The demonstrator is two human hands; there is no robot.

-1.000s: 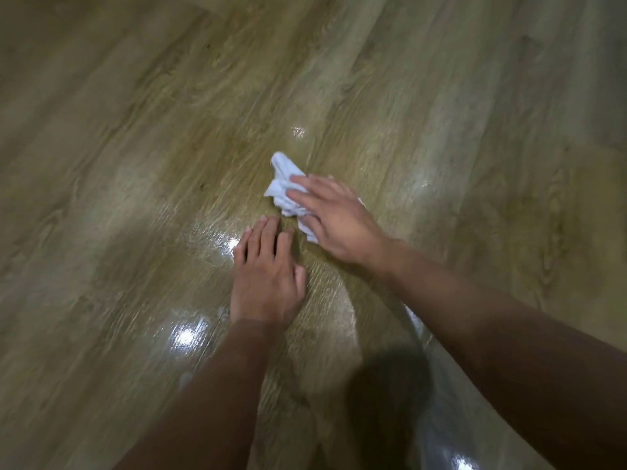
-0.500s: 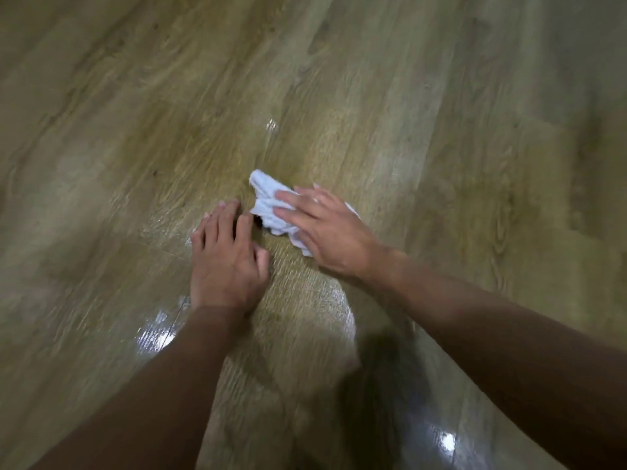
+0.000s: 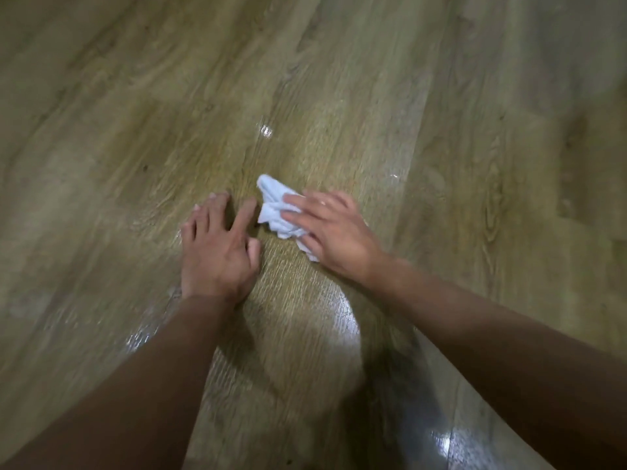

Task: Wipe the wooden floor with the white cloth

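- Looks to be mid-wipe: presses the crumpled cloth (image 3: 274,212) onto the floor (image 3: 441,164) with the right hand (image 3: 336,232).
- Lays the fingers (image 3: 298,200) of that hand straight and flat across the cloth, not curled round it; leaves a white corner poking out beyond the fingertips.
- Cannot tell whether the thumb tucks under the cloth.
- Plants the left hand (image 3: 217,252) palm-down on bare floor just beside the cloth, fingers spread and straight, grasping nothing; seemingly not touching the cloth.
- Serves, judging by the pose, as a prop for body weight.
- Shows glossy patches (image 3: 142,337) on the floor nearer the camera: damp or mere glare, cannot tell which.
- Calls next for a firm sliding push of the cloth along the floor, with even downward pressure, lest the loose wad roll or slip from under the flat fingers.
- Calls too for moving the left hand aside if the stroke heads that way.
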